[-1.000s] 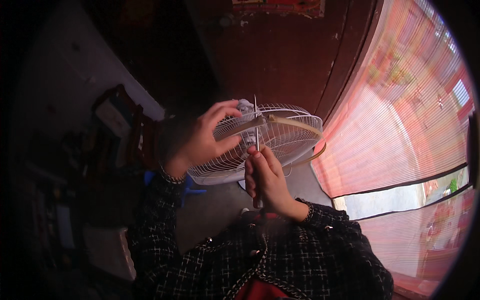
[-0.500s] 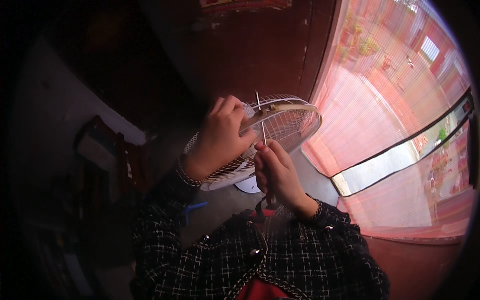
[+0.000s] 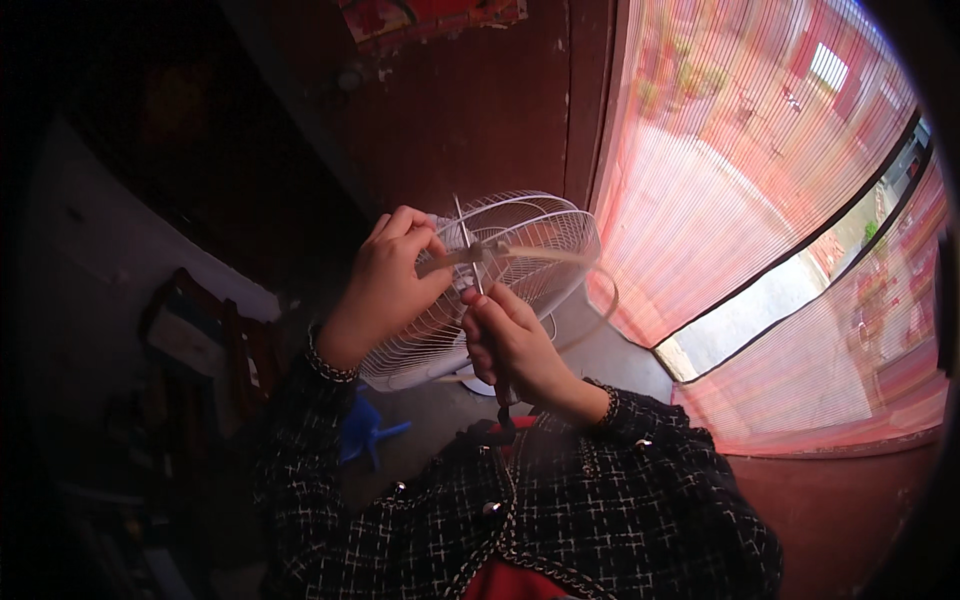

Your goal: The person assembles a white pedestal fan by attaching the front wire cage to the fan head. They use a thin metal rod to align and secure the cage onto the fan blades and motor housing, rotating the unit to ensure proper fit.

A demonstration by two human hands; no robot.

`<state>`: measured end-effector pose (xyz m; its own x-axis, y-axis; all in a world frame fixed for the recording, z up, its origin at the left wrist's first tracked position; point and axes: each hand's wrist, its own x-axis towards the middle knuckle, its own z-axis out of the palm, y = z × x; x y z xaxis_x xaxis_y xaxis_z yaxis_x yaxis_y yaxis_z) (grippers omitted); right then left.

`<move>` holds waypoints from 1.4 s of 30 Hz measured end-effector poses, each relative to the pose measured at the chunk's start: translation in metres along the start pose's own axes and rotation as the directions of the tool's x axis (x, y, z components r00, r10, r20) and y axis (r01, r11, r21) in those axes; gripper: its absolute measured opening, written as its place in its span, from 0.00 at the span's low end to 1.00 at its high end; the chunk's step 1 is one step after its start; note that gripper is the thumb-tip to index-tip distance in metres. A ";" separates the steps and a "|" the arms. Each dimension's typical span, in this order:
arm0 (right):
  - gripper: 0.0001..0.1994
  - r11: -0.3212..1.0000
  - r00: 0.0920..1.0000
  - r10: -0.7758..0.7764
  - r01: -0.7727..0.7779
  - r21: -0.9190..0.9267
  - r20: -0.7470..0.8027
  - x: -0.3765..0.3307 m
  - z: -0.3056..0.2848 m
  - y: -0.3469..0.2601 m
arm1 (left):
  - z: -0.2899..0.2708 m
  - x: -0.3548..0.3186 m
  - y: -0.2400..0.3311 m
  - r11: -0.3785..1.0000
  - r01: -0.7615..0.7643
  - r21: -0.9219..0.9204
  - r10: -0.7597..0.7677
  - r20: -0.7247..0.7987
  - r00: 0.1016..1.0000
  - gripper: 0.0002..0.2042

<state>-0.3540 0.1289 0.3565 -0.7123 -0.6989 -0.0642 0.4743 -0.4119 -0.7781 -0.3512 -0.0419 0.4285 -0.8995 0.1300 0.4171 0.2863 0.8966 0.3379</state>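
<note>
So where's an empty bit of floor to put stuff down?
The grey floor between the white fan and the pink striped curtain looks bare. There is also a bare patch by the blue thing, below the fan. The dim left side looks crowded with stacked things. Both the left hand and right hand are busy.

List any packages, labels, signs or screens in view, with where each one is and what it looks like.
Poster: stuck on the dark wooden wall at the top, above the white fan guard; only its lower edge shows, red with yellow patches, corners torn.
No packages or screens can be made out; the left side is too dark to tell.
</note>
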 end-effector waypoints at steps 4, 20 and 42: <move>0.09 1.000 1.000 0.015 -0.015 0.002 0.011 0.004 0.000 -0.003 | 0.002 0.000 -0.006 0.999 -0.027 0.020 0.028 -0.026 0.999 0.05; 0.10 0.948 0.992 0.104 -0.078 -0.308 0.068 -0.046 -0.034 0.003 | 0.007 -0.006 -0.017 0.948 0.046 -0.314 -0.073 -0.073 0.995 0.04; 0.12 0.960 0.729 -0.063 0.231 0.158 -0.681 0.013 -0.180 0.146 | 0.007 -0.008 -0.025 0.988 0.036 -0.147 -0.054 -0.123 0.991 0.03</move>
<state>-0.3873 0.1650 0.1298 -0.9020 -0.0853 -0.4233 0.3727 -0.6488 -0.6634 -0.3531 -0.0628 0.4109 -0.8663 0.0282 0.4987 0.2993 0.8287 0.4730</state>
